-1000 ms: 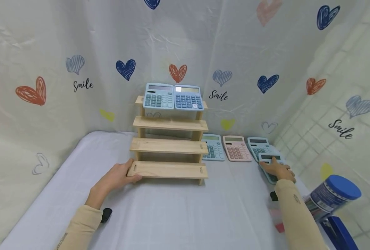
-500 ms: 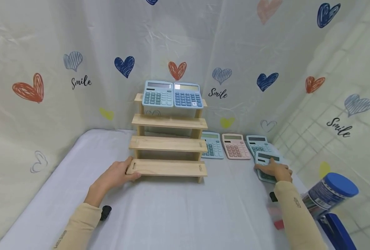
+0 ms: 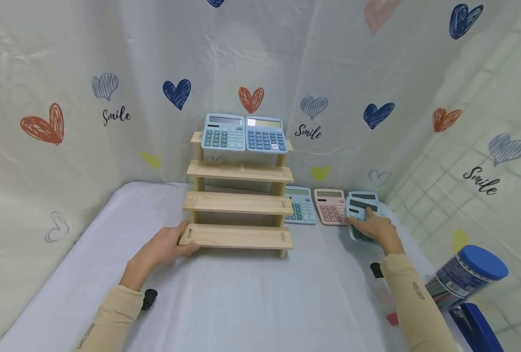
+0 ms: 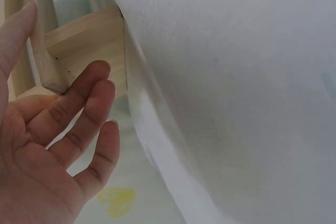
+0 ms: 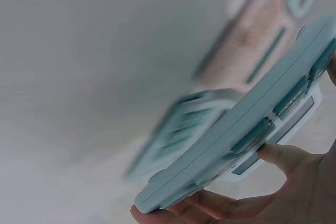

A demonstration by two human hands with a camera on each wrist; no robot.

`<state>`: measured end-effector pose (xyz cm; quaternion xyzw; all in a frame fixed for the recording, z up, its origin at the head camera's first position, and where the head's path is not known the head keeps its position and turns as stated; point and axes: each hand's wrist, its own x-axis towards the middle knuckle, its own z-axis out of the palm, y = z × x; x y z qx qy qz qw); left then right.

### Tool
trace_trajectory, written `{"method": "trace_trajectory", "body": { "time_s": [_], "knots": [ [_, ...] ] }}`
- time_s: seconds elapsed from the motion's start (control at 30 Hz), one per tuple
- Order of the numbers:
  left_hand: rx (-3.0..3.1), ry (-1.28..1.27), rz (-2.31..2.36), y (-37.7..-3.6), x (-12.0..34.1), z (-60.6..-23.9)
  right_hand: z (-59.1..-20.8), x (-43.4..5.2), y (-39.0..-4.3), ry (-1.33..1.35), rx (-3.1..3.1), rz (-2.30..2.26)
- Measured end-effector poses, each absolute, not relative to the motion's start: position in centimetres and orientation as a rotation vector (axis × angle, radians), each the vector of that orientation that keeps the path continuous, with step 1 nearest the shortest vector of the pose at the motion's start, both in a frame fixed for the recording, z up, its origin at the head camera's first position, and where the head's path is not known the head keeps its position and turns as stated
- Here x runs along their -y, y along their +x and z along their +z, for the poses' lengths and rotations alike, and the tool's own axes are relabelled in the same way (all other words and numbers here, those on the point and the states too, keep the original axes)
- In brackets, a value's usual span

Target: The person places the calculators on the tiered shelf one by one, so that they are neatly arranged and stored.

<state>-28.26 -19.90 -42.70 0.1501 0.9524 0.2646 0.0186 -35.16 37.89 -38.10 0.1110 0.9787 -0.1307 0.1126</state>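
Note:
A four-step wooden display stand point(image 3: 238, 237) rests on the white-covered table. My left hand point(image 3: 165, 247) grips the left end of its lowest shelf, thumb in front; in the left wrist view the other fingers curl loosely beside the wood. My right hand point(image 3: 377, 230) holds a light-blue calculator point(image 5: 236, 124) by its edges, tilted. It is lifted over another blue calculator point(image 3: 363, 194) on the table and partly covers it. A pink calculator point(image 3: 331, 208) and a blue-green calculator point(image 3: 300, 208) lie to the left, the latter partly behind the stand. Two blue calculators point(image 3: 223, 134) lean side by side on the top shelf.
At the right edge stand a clear jar with a blue lid point(image 3: 467, 276) and a dark blue object point(image 3: 476, 325). A small red item point(image 3: 392, 319) shows beside the right sleeve. A heart-printed curtain point(image 3: 251, 58) hangs behind the table.
My right hand has lifted the light-blue calculator and carried it left and away from me, nearer the pink one. The left hand stays on the stand.

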Motion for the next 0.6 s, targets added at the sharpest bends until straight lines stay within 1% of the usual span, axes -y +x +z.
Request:
{"method": "trace_trajectory", "body": {
  "time_s": [0.2, 0.6],
  "knots": [
    [-2.977, 0.47, 0.809, -28.3, 19.9, -42.7, -35.4, -34.6, -35.2, 0.19, -2.953, -0.343],
    [-2.987, 0.475, 0.799, -28.5, 20.0, -42.7, -30.4, -27.0, -34.1, -0.054, -3.032, -0.319]
  ]
}}
